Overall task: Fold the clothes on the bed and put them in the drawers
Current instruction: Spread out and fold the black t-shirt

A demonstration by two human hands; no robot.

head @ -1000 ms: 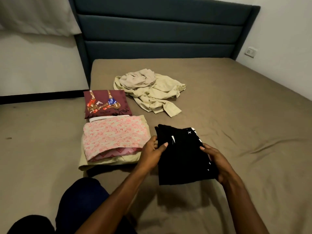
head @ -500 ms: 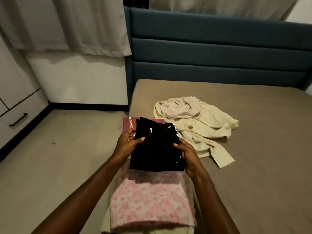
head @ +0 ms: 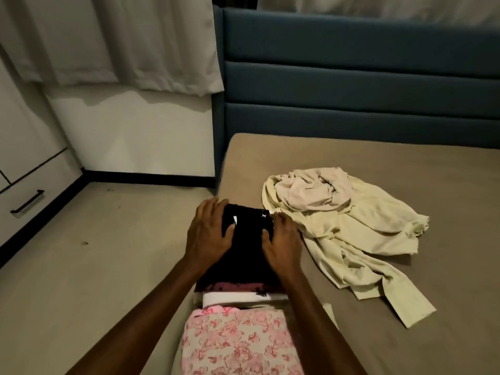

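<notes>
A folded black garment (head: pixel 247 240) lies on a folded maroon shirt (head: pixel 230 287) at the left edge of the bed (head: pixel 405 293). My left hand (head: pixel 208 235) rests flat on the garment's left side and my right hand (head: pixel 284 240) on its right side, fingers stretched forward, thumbs on top. Nearer to me sits a folded pink floral garment (head: pixel 238 345), with a white band (head: pixel 238 296) showing between the two stacks. A loose heap of cream clothes (head: pixel 351 226) lies unfolded to the right.
A white cabinet with a black-handled drawer (head: pixel 27 203) stands at the far left across the floor (head: pixel 94 266). The blue padded headboard (head: pixel 351 77) rises behind the bed. Curtains hang over the wall at the back left.
Both hands carried the black garment left and forward over the pink stack and set it down on the maroon shirt. My view turned left, bringing the drawer into sight.
</notes>
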